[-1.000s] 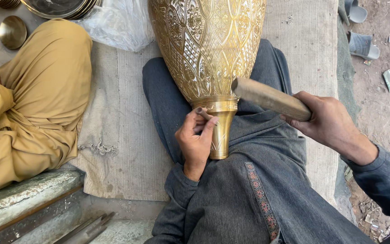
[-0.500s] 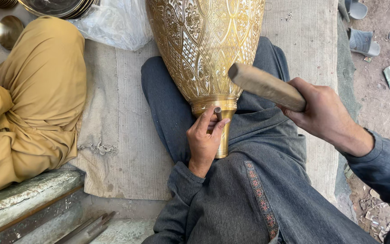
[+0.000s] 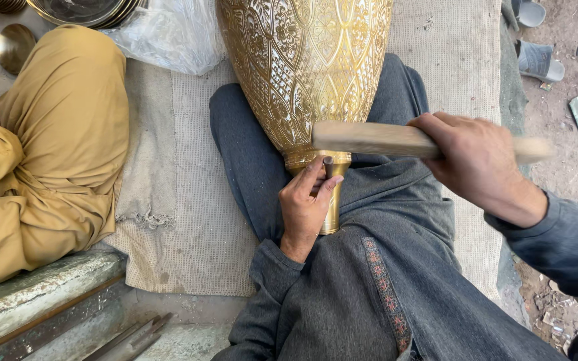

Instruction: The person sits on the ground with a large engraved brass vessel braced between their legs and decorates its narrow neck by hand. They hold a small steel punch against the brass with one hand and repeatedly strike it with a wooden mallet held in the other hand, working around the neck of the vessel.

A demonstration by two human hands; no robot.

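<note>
Lying across the person's lap, an engraved brass vase (image 3: 306, 70) is pointing its narrow neck toward them. Left hand (image 3: 304, 204) is pinching a small punch (image 3: 328, 167) against the neck; right hand (image 3: 479, 160) is gripping a wooden mallet (image 3: 369, 138) just above.

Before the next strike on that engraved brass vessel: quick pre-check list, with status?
1. Small metal punch pinched in left hand, tip at the neck of the engraved brass vessel: ok.
2. Wooden mallet stick gripped by right hand: ok.
3. Mallet raised above the punch head, not touching: ok.
4. Vessel resting across the grey-clothed lap: ok.
5. Left fingers close under the mallet path: not ok.
6. Exact punch tip placement on the pattern: cannot tell.
</note>
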